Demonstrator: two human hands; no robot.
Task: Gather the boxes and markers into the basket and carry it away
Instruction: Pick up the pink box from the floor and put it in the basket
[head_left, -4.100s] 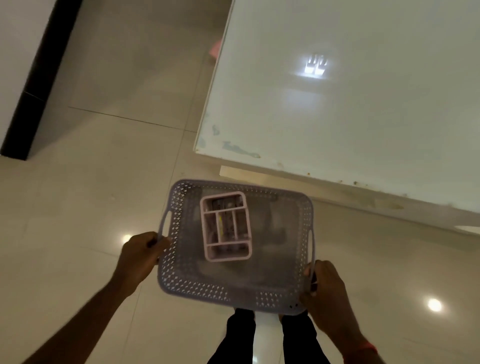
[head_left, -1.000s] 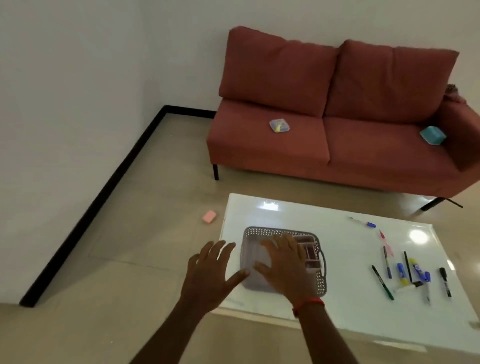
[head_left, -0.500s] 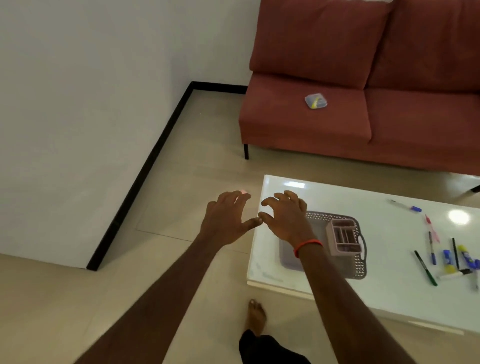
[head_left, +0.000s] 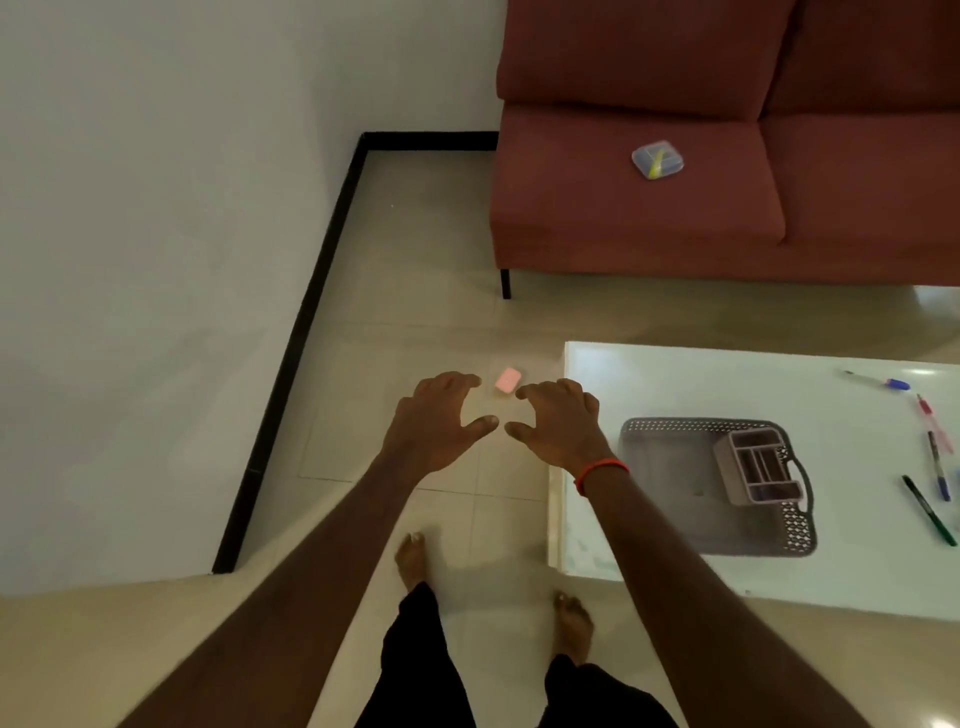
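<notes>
Both hands, left hand (head_left: 434, 423) and right hand (head_left: 558, 426), spread and empty. Pink box (head_left: 507, 380) lies on floor at twelve o'clock; appears light, rigid; pinch its long sides. Basket (head_left: 670, 493) sits at three o'clock.

You have one view only, from the camera worn on the head, so no second view shares the scene. It looks forward and steeply down from standing height, with wide-angle bending at the edges. Both arms reach out from the bottom edge, placing the left hand (head_left: 434, 421) and right hand (head_left: 558, 423) near mid-frame, closest to the lens. Bare feet and tiled floor (head_left: 415, 270) lie directly below. The white table (head_left: 675, 379) fills the lower right, cut by the frame edge. The red sofa (head_left: 623, 218) sits farther off at upper right, the wall (head_left: 156, 260) at left.
</notes>
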